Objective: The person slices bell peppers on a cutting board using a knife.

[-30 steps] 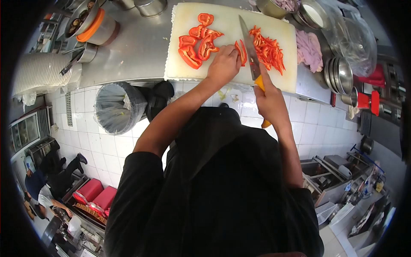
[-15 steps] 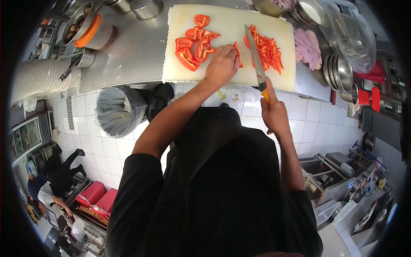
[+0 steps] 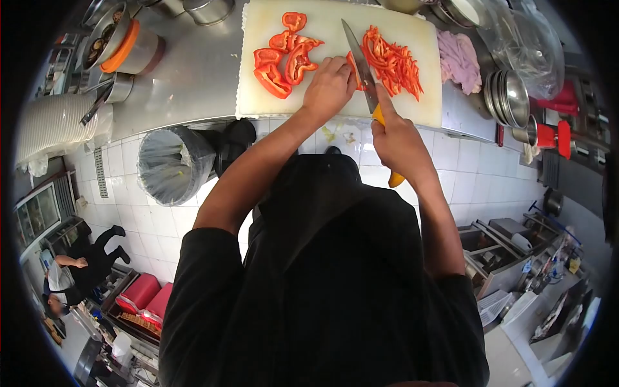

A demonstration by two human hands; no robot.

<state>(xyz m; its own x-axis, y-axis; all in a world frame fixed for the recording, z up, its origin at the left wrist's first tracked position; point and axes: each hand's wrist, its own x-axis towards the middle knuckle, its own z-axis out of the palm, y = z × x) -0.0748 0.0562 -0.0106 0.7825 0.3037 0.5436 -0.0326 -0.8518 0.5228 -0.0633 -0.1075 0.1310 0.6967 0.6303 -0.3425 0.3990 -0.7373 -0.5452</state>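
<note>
No readable text, labels or numbers.

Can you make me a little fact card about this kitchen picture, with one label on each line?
Right: right hand grips a yellow-handled steel knife
Left: left hand holds a red pepper piece beside the knife
Strips: pile of thin red pepper strips, right of the knife
Bigger pieces: curved red pepper pieces, left of the left hand
Underneath: rectangular off-white cutting board on a shiny steel counter
Beside board: crumpled pale purple cloth
Floor: round bin with clear plastic liner, on white tiles
</note>
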